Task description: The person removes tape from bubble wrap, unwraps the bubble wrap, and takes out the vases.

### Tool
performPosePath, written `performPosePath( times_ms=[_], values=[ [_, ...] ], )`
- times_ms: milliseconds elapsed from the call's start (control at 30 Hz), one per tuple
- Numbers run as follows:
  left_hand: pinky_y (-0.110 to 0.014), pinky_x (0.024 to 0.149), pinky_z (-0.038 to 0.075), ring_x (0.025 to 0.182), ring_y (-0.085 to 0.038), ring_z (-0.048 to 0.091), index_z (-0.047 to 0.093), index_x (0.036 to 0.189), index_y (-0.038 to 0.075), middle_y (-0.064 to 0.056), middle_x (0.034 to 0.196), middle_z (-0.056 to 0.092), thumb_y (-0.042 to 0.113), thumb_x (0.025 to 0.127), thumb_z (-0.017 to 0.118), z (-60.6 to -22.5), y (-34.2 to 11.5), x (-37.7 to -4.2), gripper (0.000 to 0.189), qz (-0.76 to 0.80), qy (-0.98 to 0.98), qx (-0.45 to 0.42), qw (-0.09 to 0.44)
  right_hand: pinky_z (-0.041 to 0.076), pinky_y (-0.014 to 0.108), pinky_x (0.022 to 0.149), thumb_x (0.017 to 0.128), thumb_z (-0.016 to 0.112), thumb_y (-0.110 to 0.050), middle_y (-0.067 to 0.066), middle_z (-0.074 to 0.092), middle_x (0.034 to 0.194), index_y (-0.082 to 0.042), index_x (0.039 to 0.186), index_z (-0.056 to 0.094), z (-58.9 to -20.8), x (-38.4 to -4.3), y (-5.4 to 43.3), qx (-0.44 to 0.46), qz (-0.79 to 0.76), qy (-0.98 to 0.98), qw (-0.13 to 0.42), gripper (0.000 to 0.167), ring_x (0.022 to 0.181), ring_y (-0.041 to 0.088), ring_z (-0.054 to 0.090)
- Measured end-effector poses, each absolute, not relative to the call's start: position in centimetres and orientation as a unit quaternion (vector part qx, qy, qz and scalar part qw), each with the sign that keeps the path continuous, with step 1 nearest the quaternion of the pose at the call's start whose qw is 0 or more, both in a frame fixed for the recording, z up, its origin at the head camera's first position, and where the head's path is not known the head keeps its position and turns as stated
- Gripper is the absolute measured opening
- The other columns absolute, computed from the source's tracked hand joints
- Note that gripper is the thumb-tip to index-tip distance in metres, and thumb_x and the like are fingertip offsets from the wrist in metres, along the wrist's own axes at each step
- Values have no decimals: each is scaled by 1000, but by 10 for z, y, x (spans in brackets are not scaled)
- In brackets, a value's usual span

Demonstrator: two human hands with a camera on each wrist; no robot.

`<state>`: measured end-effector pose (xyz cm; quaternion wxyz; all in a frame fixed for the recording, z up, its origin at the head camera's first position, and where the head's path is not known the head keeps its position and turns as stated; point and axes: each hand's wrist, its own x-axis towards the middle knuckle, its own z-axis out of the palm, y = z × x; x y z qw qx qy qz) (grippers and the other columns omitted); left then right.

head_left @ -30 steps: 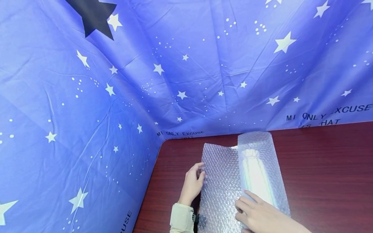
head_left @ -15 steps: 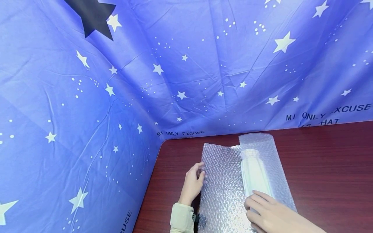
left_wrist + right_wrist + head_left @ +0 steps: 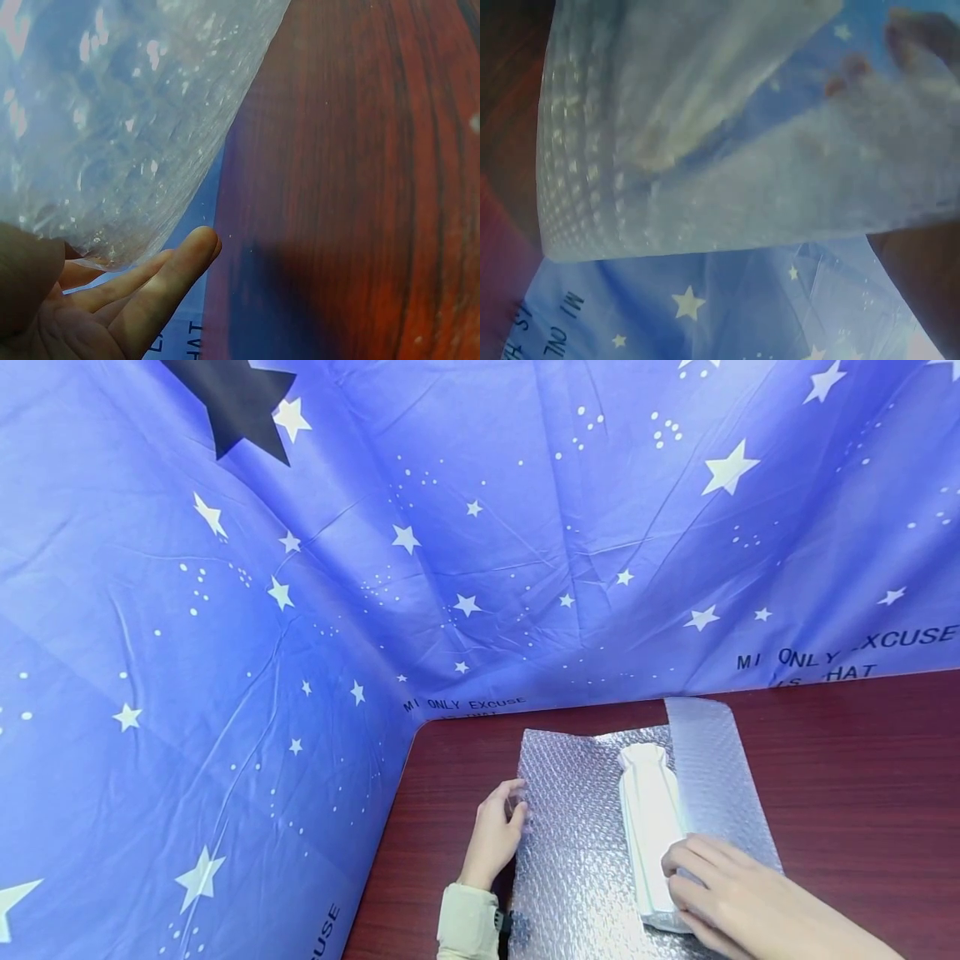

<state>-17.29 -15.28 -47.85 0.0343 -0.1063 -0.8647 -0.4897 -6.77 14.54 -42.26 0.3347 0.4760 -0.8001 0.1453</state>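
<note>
A sheet of bubble wrap (image 3: 570, 827) is spread on the table, its right side raised as a flap (image 3: 712, 768). On the sheet lies a white, bottle-shaped bundle (image 3: 651, 818) with a gathered neck at its far end; its exact kind is unclear. My left hand (image 3: 495, 831) pinches the sheet's left edge, the thumb above and fingers (image 3: 165, 292) beneath in the left wrist view. With curled fingers my right hand (image 3: 720, 885) holds the flap's edge beside the bundle's near end. The right wrist view shows those fingers (image 3: 922, 45) partly behind the blurred wrap.
The dark red wood-grain table (image 3: 862, 793) extends to the right and left of the wrap. Blue star-printed cloth (image 3: 525, 568) hangs along the back and left sides, close to the table's edges.
My right hand has moved to the right, pulling the bubble wrap flap off the white bundle, which now lies uncovered. The left hand stays at the left edge.
</note>
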Motion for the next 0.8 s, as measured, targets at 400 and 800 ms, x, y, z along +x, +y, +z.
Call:
performPosePath(
  times_ms=[400, 800],
  values=[
    [-17, 60, 57, 77, -8, 66, 61, 128, 2, -14, 111, 68, -1, 95, 58, -478, -154, -173, 33, -478, -871, -107, 46, 31, 23, 84, 106, 30, -31, -13, 50, 96, -24, 80, 52, -430, -69, 167, 460, 170, -798, 350, 35, 91, 7, 43],
    [-19, 65, 51, 72, 0, 53, 61, 129, 5, -8, 108, 69, 2, 89, 68, -482, -164, -171, 41, -433, -893, -113, 44, 22, 16, 102, 108, 28, -39, -11, 53, 94, -25, 79, 55, -443, -67, 191, 435, 148, -815, 354, 42, 92, 10, 45]
  ],
)
